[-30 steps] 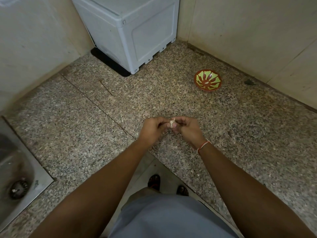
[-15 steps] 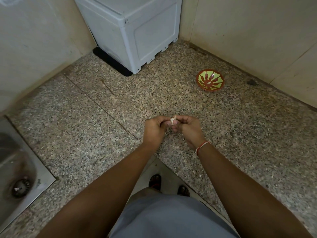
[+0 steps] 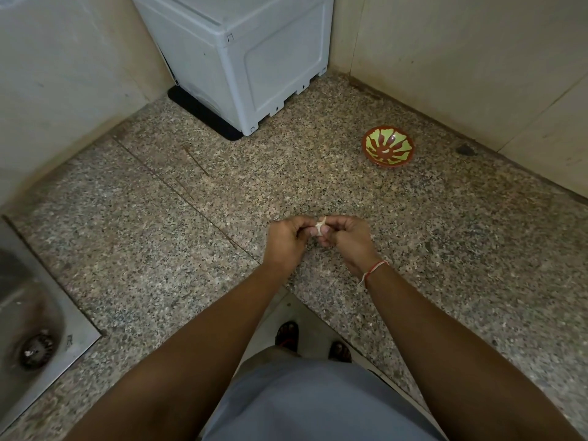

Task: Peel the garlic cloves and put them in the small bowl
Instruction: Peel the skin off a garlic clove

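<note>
Little has moved since the earlier frame: both hands stay together above the speckled counter [image 3: 445, 249], fingers curled and pinching one pale garlic clove [image 3: 320, 226] between them. Left hand [image 3: 286, 241] meets right hand [image 3: 348, 240] at the fingertips, and a strip of skin sticks up from the clove. Well apart, up and right, sits the bowl [image 3: 388, 150], near the wall.

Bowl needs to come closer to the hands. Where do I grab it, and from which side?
Take the small bowl by its near rim, coming from above on the side facing the hands. It sits upright and open on the granite counter, walls flaring outward, so a thumb-inside pinch on the rim probably holds best.
</note>
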